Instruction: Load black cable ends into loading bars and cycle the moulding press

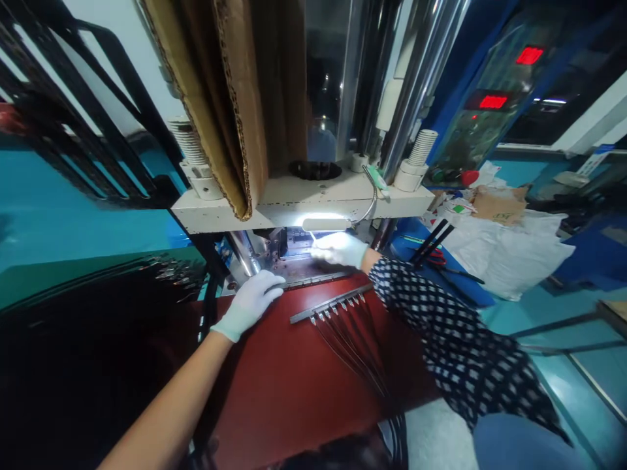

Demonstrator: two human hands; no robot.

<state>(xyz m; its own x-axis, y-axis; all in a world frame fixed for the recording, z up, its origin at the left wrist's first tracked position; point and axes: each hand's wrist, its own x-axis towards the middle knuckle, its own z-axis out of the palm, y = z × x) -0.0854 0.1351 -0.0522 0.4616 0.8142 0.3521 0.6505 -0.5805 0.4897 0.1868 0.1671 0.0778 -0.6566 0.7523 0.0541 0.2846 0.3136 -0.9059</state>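
My left hand [249, 301], in a white glove, is at the front edge of the press opening. Its fingers and thumb close on the left end of a long thin metal bar [316, 281]. My right hand [340, 250], gloved too, reaches into the lit opening below the lamp [326, 224]. Its fingers are bent together, and a thin pale stick-like piece shows at their tips; glare hides what it is. Metal mould parts [298, 245] lie behind it. On the red-brown table, a second bar [330, 305] holds a row of cable ends, with black cables [360, 365] trailing toward me.
Above my hands is the press's cream plate [294, 212], with folded cardboard [240, 130] standing on it. A metal column [243, 253] rises by my left hand. Many dark cables [161, 294] lie left. To the right are a blue tray [441, 274] with tools and white bags [504, 254].
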